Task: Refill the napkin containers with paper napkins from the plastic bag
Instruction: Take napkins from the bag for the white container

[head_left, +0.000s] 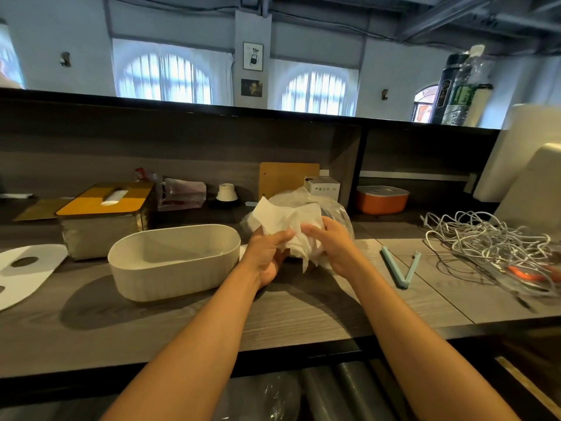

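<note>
So the paper napkins (291, 229) are a crumpled white wad held up over the wood-grain counter (303, 314), about dead centre of the view, half out of the clear plastic bag (331, 208) that sits right behind them at roughly 1 o'clock. Left hand (267, 253) has its fingers curled around the wad's lower left side, thumb lying across the front; right hand (331, 247) grips the right side the same way, thumb pointing in toward the other thumb, and it's pressed up against the bag plastic too. At 9 o'clock from the hands, just beside them, there's the open cream oval container (173, 262), ribbed walls, nothing in it that I can see. Behind that, around 10 o'clock, a second box with a yellow slotted lid (106, 199) and a bit of white paper poking out of the slot. Far left edge has a flat white lid with an oval hole (27, 268). Over at 3 o'clock a pale blue clip (400, 268) lies opened in a V, and past it a messy pile of white cables (491, 244). An orange tub with a grey lid (382, 199) sits back at 2 o'clock under the shelf.
</note>
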`<state>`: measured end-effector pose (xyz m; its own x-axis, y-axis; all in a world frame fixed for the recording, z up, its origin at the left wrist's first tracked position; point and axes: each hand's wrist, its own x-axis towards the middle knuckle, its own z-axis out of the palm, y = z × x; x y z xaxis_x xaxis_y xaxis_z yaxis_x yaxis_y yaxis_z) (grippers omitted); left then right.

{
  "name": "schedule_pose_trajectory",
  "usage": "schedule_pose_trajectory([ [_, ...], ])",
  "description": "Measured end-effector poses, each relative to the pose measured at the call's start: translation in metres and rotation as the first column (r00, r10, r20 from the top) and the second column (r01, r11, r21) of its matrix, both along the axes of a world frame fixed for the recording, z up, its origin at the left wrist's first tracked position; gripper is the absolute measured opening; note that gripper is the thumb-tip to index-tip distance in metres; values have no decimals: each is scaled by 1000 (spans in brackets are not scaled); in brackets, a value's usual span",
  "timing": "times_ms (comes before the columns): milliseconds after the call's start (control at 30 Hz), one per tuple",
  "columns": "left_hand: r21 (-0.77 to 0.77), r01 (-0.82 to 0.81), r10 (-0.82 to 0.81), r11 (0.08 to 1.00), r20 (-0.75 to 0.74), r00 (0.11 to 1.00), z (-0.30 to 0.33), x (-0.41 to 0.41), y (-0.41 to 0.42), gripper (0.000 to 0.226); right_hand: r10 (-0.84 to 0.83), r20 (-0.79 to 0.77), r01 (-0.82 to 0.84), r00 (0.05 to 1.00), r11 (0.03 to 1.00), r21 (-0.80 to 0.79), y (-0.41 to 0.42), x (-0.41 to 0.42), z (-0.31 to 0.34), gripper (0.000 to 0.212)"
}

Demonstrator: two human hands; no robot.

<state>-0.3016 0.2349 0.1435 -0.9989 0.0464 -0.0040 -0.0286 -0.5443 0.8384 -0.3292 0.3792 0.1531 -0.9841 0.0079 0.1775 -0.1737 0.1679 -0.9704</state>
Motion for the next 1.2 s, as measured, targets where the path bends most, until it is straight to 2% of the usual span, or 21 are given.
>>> schedule_pose_trajectory([
  [167, 61, -8, 7, 998, 20, 1000, 0, -1, -1, 45, -117, -52, 104, 992, 971, -214, 9, 4, 6, 8],
  [233, 86, -23, 18, 996, 56, 998, 1, -3, -3, 50, -74, -108, 33, 991, 941, -337, 17, 8, 12, 11],
  [300, 110, -6, -5, 994, 105, 994, 3, -2, -6, 48, 37, -137, -92, 990, 904, -417, 22, 13, 19, 12],
  [367, 107, 25, -40, 994, 138, 990, 3, -2, -9, 41, 132, -118, -168, 984, 902, -399, 23, 17, 22, 10],
  [467, 92, 43, -54, 995, 121, 991, 0, -4, -9, 43, 178, -143, -217, 974, 918, -331, 23, 21, 25, 7],
  [567, 85, -9, -2, 996, 128, 992, -1, -6, -9, 46, 196, -173, -250, 965, 882, -400, 23, 22, 26, 9],
  [600, 81, -19, 8, 997, 124, 992, -2, -8, -10, 46, 210, -153, -252, 966, 897, -362, 20, 23, 25, 11],
  [667, 80, -34, 26, 996, 104, 994, -2, -8, -8, 45, 214, -69, -221, 974, 966, -135, 11, 23, 18, 16],
  [733, 94, -69, 61, 993, 81, 995, -1, -8, -7, 41, 205, 19, -205, 979, 978, 20, 3, 23, 13, 17],
  [800, 120, -95, 86, 988, 78, 993, 1, -7, -7, 38, 229, 58, -231, 972, 973, 20, -2, 23, 10, 21],
  [900, 122, -124, 112, 985, 98, 989, 3, -6, -7, 40, 207, 53, -211, 977, 974, 79, 0, 18, 9, 42],
  [1033, 186, -203, 182, 961, 122, 976, 3, -8, -7, 40, 92, 125, -107, 988, 986, 124, 7, 15, 10, 37],
  [1133, 173, -192, 173, 966, 119, 978, 3, -8, -6, 39, 26, 154, -26, 988, 1000, -1, 19, 14, 14, 25],
  [1200, 125, -174, 157, 977, 134, 978, 3, -6, -6, 37, 57, 94, -30, 994, 962, -272, 26, 15, 20, 17],
])
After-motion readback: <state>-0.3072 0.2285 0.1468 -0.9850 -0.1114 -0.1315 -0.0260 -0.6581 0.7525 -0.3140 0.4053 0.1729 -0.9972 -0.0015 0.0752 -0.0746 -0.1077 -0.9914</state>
